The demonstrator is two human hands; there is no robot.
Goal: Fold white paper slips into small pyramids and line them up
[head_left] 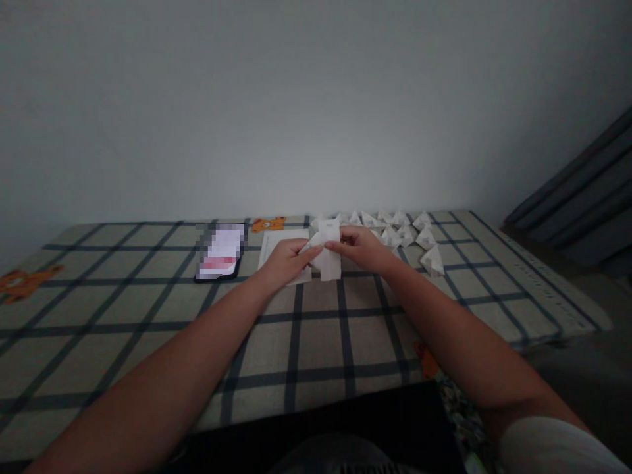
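Note:
Between my two hands is a folded strip of white paper (330, 260), raised a little over the table. My left hand (289, 259) is closed, pinching the paper's left side with the thumb on top. From the right, my right hand (363, 247) pinches the same piece between thumb and fingers. Under and behind my left hand lies a flat white sheet (269, 245), partly covered by the hand. Beyond my right hand stand several small folded paper shapes (406, 235) with pointed tops; some are hidden behind the hands.
A checked cloth (316, 349) with orange bear prints covers the table. On the left lies a phone (220, 253) with its screen lit and blurred. A plain wall (316, 118) rises behind the table, and a dark curtain (577, 191) hangs at the right.

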